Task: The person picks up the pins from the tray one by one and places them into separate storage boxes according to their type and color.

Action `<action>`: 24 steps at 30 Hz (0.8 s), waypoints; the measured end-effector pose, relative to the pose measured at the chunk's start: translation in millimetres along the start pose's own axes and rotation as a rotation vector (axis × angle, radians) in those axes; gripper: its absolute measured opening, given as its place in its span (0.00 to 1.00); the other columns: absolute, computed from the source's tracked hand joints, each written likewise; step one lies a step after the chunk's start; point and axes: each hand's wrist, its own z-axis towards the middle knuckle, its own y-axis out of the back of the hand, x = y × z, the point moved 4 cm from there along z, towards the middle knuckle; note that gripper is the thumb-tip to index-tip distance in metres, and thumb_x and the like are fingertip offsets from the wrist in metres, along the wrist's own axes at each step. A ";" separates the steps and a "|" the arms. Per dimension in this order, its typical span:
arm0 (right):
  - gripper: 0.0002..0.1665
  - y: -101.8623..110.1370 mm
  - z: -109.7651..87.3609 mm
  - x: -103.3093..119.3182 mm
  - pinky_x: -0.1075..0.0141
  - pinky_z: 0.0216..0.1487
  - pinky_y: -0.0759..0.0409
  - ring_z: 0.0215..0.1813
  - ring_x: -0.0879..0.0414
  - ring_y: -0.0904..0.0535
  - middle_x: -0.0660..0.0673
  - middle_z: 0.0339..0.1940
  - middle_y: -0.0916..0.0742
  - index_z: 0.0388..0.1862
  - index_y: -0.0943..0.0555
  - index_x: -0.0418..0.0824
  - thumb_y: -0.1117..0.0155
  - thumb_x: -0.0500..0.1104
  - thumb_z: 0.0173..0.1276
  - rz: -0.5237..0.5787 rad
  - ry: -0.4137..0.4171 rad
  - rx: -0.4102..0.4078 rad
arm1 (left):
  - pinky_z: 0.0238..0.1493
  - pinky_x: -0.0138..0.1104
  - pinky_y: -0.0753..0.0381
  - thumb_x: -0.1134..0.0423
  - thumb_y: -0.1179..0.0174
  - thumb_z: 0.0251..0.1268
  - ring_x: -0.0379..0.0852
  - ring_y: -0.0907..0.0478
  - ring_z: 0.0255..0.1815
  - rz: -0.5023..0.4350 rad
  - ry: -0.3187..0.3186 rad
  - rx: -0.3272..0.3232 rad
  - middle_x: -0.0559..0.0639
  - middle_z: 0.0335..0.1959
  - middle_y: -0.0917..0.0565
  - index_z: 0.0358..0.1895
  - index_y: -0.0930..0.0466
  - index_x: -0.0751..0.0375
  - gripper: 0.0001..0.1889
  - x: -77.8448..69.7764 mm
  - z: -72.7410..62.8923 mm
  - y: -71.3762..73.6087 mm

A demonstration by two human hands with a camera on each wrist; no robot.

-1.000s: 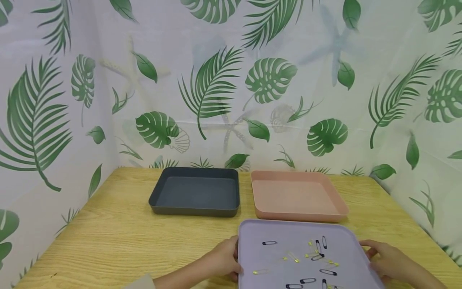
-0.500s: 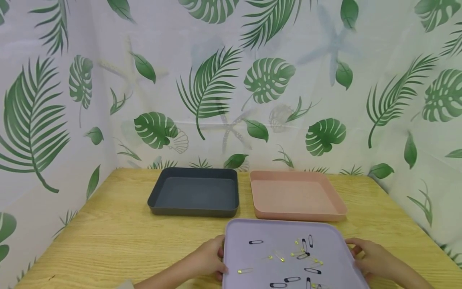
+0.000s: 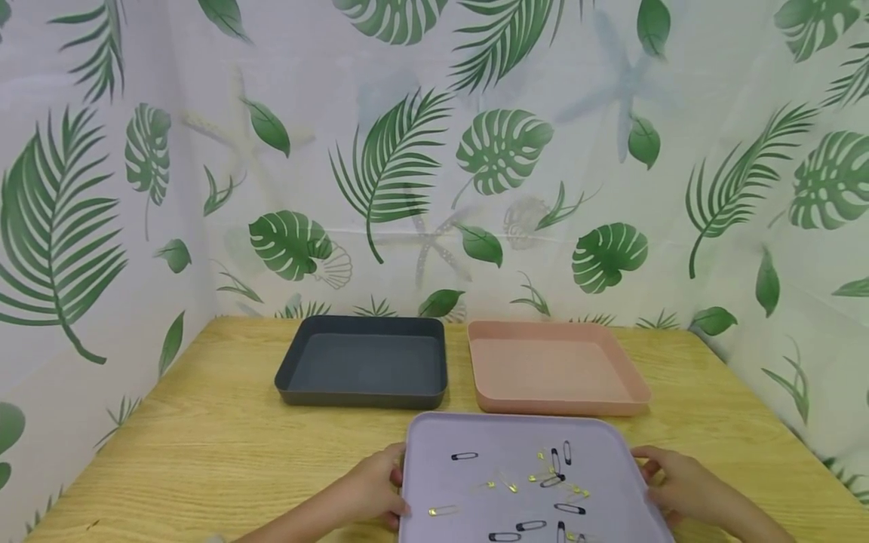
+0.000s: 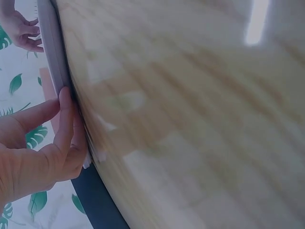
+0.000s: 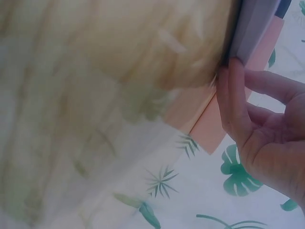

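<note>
A lilac tray (image 3: 489,445) lies on the near part of the table. Scattered over it are black safety pins (image 3: 569,509) and yellow safety pins (image 3: 443,511), several of each. My left hand (image 3: 370,486) grips the tray's left side, fingertips against the outer wall; the left wrist view shows this hand (image 4: 45,148) close up beside the rim. On the opposite side my right hand (image 3: 682,486) holds the tray's right edge. In the right wrist view, the fingers (image 5: 236,95) touch the low outer wall. The tray's near edge is out of frame.
Behind the lilac tray stand two trays with nothing in them: a dark grey one (image 3: 366,369) on the left and a pink one (image 3: 557,366) on the right. A leaf-patterned cloth (image 3: 407,151) hangs around the wood-grain table (image 3: 224,422).
Both hands have moved the lilac tray leftward, with the safety pins riding on it. The dark grey and pink trays stay in place; the head view shifts slightly.
</note>
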 end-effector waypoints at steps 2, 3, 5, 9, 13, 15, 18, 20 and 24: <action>0.30 -1.6 0.6 3.6 0.60 0.19 0.22 0.26 0.50 0.25 0.42 0.32 0.25 0.54 0.38 0.15 0.44 0.25 0.50 -0.007 0.005 0.000 | 0.19 0.36 0.21 0.90 0.40 0.38 0.47 0.26 0.17 -0.001 0.001 0.001 0.59 0.32 0.30 0.65 0.49 0.80 0.43 0.8 -1.0 2.5; 0.30 -2.4 1.0 5.4 0.60 0.19 0.22 0.26 0.50 0.25 0.42 0.32 0.25 0.53 0.38 0.15 0.44 0.25 0.50 -0.012 0.008 0.000 | 0.19 0.37 0.21 0.91 0.40 0.38 0.47 0.25 0.17 -0.004 -0.002 0.002 0.59 0.32 0.30 0.65 0.49 0.80 0.44 1.1 -1.6 3.5; 0.30 -4.0 1.6 8.4 0.60 0.19 0.21 0.26 0.50 0.25 0.42 0.31 0.25 0.53 0.37 0.15 0.44 0.25 0.50 -0.015 0.004 0.001 | 0.19 0.37 0.20 0.91 0.41 0.37 0.48 0.25 0.17 -0.016 -0.009 0.001 0.59 0.31 0.31 0.65 0.48 0.79 0.44 2.0 -2.8 4.9; 0.29 -7.3 3.0 11.8 0.59 0.19 0.21 0.26 0.51 0.25 0.43 0.30 0.25 0.53 0.36 0.16 0.44 0.24 0.50 -0.024 -0.012 -0.006 | 0.18 0.37 0.20 0.92 0.41 0.36 0.49 0.24 0.16 -0.030 -0.016 -0.009 0.59 0.31 0.31 0.64 0.47 0.78 0.44 3.9 -4.7 7.1; 0.29 -10.0 4.7 12.9 0.60 0.18 0.22 0.26 0.51 0.25 0.43 0.30 0.25 0.53 0.35 0.17 0.43 0.24 0.49 -0.042 -0.019 -0.019 | 0.18 0.37 0.20 0.91 0.41 0.35 0.49 0.24 0.16 -0.028 -0.014 -0.018 0.59 0.31 0.32 0.64 0.46 0.77 0.44 4.9 -6.9 9.8; 0.29 -11.3 5.1 13.2 0.61 0.18 0.22 0.25 0.51 0.25 0.43 0.30 0.25 0.53 0.36 0.17 0.43 0.24 0.49 -0.038 -0.007 -0.016 | 0.18 0.37 0.20 0.91 0.41 0.36 0.48 0.24 0.16 -0.033 -0.012 -0.016 0.58 0.31 0.32 0.64 0.46 0.77 0.43 6.1 -7.7 11.3; 0.30 -13.4 4.9 15.2 0.61 0.17 0.22 0.24 0.51 0.25 0.43 0.30 0.24 0.52 0.36 0.16 0.43 0.24 0.48 -0.032 0.020 -0.012 | 0.19 0.37 0.20 0.90 0.40 0.37 0.47 0.24 0.17 -0.019 -0.003 -0.008 0.58 0.32 0.31 0.64 0.46 0.77 0.43 8.1 -8.2 15.0; 0.30 -14.7 5.0 17.5 0.61 0.17 0.22 0.24 0.51 0.25 0.43 0.30 0.25 0.52 0.37 0.16 0.43 0.24 0.48 -0.026 0.028 -0.007 | 0.20 0.37 0.20 0.90 0.40 0.38 0.47 0.24 0.18 -0.013 -0.002 -0.002 0.58 0.31 0.31 0.64 0.46 0.77 0.42 9.4 -8.5 17.8; 0.30 -18.0 6.1 22.7 0.61 0.18 0.22 0.24 0.51 0.25 0.43 0.30 0.25 0.53 0.37 0.15 0.43 0.24 0.49 -0.023 0.025 -0.012 | 0.20 0.37 0.20 0.90 0.40 0.38 0.47 0.25 0.19 -0.004 0.000 0.004 0.58 0.32 0.31 0.64 0.46 0.77 0.42 11.3 -10.7 23.1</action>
